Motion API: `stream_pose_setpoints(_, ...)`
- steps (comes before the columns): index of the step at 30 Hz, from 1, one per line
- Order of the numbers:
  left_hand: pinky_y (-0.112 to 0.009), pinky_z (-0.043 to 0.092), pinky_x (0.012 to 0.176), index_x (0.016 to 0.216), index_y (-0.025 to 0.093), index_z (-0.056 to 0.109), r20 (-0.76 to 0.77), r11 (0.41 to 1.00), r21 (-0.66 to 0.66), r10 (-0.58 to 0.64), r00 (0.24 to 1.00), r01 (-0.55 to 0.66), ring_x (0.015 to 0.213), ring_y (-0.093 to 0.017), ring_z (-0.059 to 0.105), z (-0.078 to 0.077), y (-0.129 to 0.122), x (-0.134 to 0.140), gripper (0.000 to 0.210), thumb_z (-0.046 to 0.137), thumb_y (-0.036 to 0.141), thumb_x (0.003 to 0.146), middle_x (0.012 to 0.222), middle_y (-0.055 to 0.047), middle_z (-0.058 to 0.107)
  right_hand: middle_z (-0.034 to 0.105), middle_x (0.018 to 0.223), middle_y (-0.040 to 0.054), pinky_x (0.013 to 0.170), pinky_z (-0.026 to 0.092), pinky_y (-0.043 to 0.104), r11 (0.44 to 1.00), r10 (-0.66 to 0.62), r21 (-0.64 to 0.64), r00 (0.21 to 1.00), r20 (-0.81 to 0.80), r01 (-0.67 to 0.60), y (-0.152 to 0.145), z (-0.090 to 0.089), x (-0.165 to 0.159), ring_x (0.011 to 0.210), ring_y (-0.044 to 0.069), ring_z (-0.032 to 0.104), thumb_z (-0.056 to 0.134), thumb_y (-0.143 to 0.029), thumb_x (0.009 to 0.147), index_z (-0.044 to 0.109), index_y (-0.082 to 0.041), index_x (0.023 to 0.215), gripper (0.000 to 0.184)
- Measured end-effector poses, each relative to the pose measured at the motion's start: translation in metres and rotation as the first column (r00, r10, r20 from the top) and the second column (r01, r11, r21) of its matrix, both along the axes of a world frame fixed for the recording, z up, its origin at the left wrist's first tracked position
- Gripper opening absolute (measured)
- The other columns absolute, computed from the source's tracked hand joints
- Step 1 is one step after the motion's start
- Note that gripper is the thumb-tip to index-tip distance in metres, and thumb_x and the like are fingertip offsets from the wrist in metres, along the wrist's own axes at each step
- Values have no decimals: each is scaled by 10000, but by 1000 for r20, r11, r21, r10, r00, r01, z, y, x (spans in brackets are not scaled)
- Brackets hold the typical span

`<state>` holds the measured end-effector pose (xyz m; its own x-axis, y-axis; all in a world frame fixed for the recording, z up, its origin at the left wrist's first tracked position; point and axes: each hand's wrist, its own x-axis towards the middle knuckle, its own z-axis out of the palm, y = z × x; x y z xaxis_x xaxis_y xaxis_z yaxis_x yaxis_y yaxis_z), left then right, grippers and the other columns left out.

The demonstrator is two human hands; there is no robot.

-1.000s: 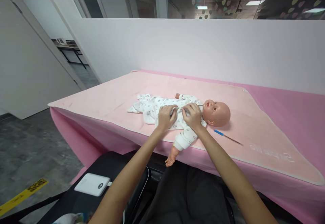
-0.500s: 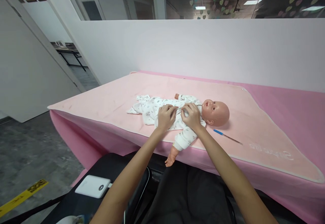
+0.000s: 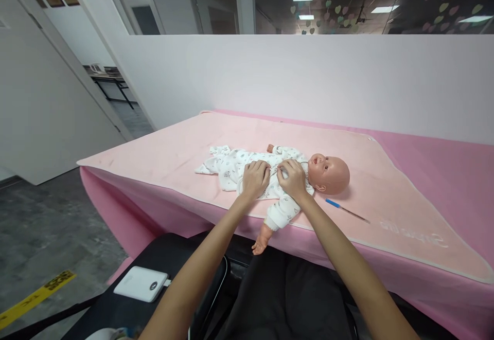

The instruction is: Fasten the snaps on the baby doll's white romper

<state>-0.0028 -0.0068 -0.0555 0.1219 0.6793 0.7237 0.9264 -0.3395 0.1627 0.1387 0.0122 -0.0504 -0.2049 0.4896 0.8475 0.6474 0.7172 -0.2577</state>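
A baby doll (image 3: 329, 174) lies on its back, its head to the right, dressed in a white patterned outfit (image 3: 231, 167). Over the doll's chest, my left hand (image 3: 255, 179) has its fingers bent and pinched at the front of the outfit. Close beside it, my right hand (image 3: 292, 178) pinches the same part of the cloth nearer the neck. Thin ties or a cloth edge seem to run between my fingertips, too small to make out clearly. One doll arm hangs past the table's near edge, below my right wrist.
A thin tool with a blue handle (image 3: 347, 210) lies right of the doll on the pink blanket (image 3: 165, 147). The table's near edge is close to my lap. On a black chair at the lower left rests a white power bank (image 3: 139, 283). A white wall (image 3: 309, 83) stands behind.
The whole view has shifted slightly. Both hands stay at the doll's chest, with only small finger movements at the cloth.
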Motion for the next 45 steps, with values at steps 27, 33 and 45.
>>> stream_pose_setpoints(27, -324, 383, 787, 931, 190, 582, 57, 987, 23, -158, 986, 157, 884, -181, 513, -2, -2, -1, 240, 384, 326, 916, 938, -48, 622, 667, 796, 27, 743, 394, 307, 999, 2, -32, 1000, 21, -2, 1, 0, 1, 790, 186, 553, 520, -191, 831, 621, -201, 821, 102)
stream_pose_setpoints(33, -325, 391, 770, 883, 187, 561, 69, 987, 11, -162, 984, 162, 842, -180, 506, -2, -2, 0, 240, 367, 322, 921, 904, -54, 614, 667, 814, 36, 747, 398, 319, 999, 1, -47, 1000, 4, 0, 0, -1, 1, 806, 197, 558, 518, -195, 822, 618, -199, 846, 103)
stream_pose_setpoints(45, -322, 429, 812, 913, 202, 571, 229, 956, -20, -281, 932, 293, 902, -170, 537, 3, -5, -3, 162, 415, 197, 870, 921, -48, 610, 662, 785, 30, 740, 392, 308, 999, 14, -38, 1000, 25, -13, -2, 0, 2, 795, 186, 549, 515, -174, 826, 638, -197, 815, 125)
